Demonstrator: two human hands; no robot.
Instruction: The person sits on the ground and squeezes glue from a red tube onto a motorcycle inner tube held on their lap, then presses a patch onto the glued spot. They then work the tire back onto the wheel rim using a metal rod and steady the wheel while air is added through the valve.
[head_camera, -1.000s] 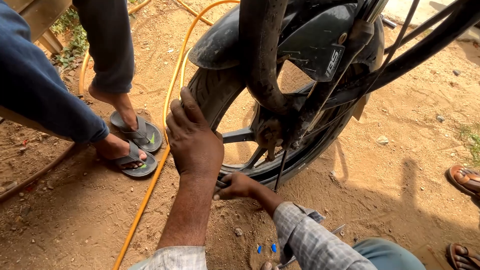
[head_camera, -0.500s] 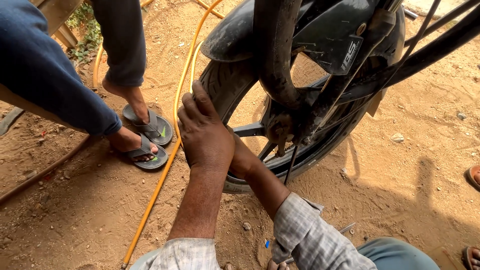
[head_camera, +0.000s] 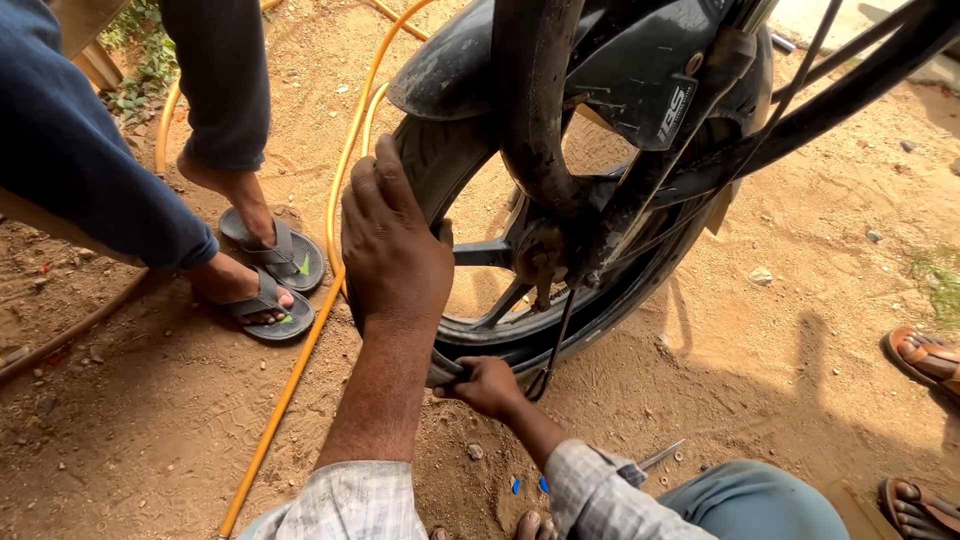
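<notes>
Across the upper middle of the frame stands a motorcycle wheel (head_camera: 600, 300) on sandy ground (head_camera: 780, 400). Left hand (head_camera: 395, 245) lies flat, fingers spread, on the tyre (head_camera: 435, 160). Right hand (head_camera: 487, 385) curls round its lower edge. At left, a yellow hose (head_camera: 300, 360) runs past sandalled feet (head_camera: 265, 280).

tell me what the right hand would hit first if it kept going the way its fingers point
The right hand already grips the lower tyre edge, fingers aimed into the wheel. Pushed straight on, it would probably meet the dark rim just beyond, though depth is hard to judge here.
</notes>
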